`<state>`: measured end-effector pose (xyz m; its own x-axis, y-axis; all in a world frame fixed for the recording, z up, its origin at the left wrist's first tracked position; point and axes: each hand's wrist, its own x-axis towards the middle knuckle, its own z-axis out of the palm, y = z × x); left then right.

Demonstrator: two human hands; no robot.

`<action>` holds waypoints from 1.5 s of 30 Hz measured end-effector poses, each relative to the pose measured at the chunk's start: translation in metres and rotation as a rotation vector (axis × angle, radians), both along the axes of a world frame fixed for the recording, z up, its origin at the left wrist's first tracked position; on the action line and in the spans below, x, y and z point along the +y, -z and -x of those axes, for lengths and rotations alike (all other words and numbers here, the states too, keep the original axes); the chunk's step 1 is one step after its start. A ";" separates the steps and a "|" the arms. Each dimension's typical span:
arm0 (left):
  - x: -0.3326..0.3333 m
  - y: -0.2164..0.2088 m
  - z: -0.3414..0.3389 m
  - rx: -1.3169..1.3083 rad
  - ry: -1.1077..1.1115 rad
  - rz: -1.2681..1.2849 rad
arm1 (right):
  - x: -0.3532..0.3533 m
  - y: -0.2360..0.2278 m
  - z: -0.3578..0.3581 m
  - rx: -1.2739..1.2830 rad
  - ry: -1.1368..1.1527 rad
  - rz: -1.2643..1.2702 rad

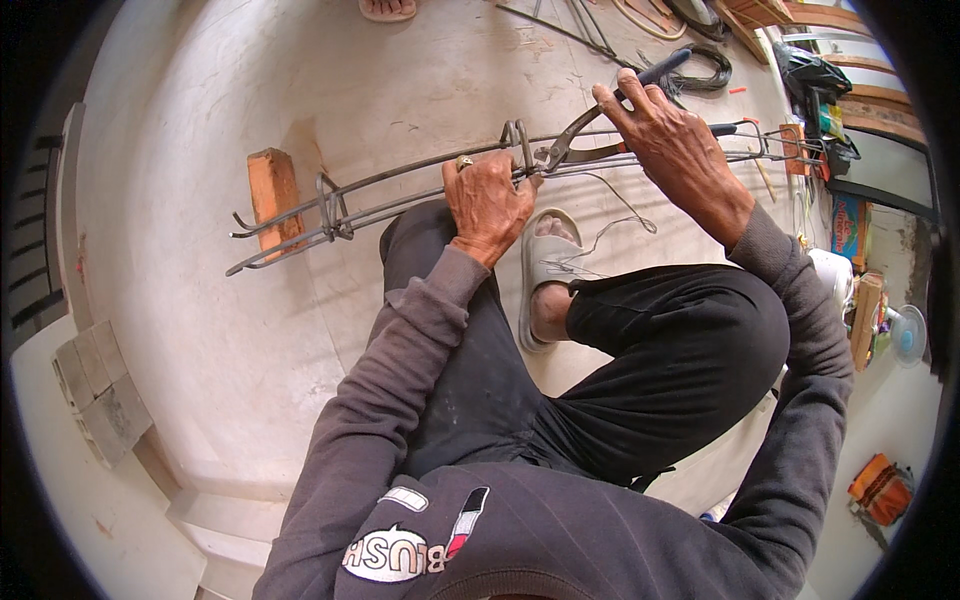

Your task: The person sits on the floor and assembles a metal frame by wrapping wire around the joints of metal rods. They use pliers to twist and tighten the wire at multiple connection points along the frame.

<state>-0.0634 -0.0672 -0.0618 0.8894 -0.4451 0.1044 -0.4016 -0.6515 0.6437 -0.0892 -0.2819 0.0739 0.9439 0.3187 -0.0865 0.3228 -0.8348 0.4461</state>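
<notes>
A long, narrow rebar cage (385, 190) of thin steel bars and bent stirrups lies crosswise before my knees. My left hand (490, 205) is closed on its bars beside a stirrup, near the middle. In my right hand (680, 145) is a pair of pincers (572, 140) with long, dark handles spread apart. The fingers curl over the upper handle, and the lower one passes under the hand. The jaws meet the cage just right of my left fingers; what they bite on is too small to tell. Thin tie wire (625, 210) loops near my sandalled foot (552, 240).
An orange brick (272, 190) props the cage's left end, and another brick (795, 150) stands at its right end. A black wire coil (708, 68) and loose rods (570, 30) lie at the far right. Grey blocks (100, 385) sit at left. Another person's foot (387, 8) shows at the top.
</notes>
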 end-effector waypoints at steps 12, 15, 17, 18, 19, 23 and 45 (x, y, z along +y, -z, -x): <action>0.002 0.005 -0.001 -0.039 0.016 0.082 | 0.000 0.005 -0.011 -0.140 -0.165 0.124; 0.002 0.003 -0.001 -0.049 0.027 0.078 | -0.003 0.008 -0.012 -0.145 -0.187 0.096; 0.002 -0.002 -0.002 0.007 0.050 0.011 | -0.004 0.010 -0.013 -0.153 -0.198 0.091; 0.003 -0.001 -0.002 -0.001 0.053 0.021 | -0.004 0.010 -0.014 -0.159 -0.202 0.101; 0.003 0.001 -0.002 -0.009 0.057 0.031 | -0.003 0.011 -0.015 -0.165 -0.206 0.112; 0.003 0.005 -0.002 -0.055 0.044 0.059 | 0.004 0.012 -0.017 -0.077 -0.149 0.110; 0.003 0.008 -0.003 -0.101 0.038 0.109 | 0.029 -0.028 -0.022 -0.111 -0.432 0.353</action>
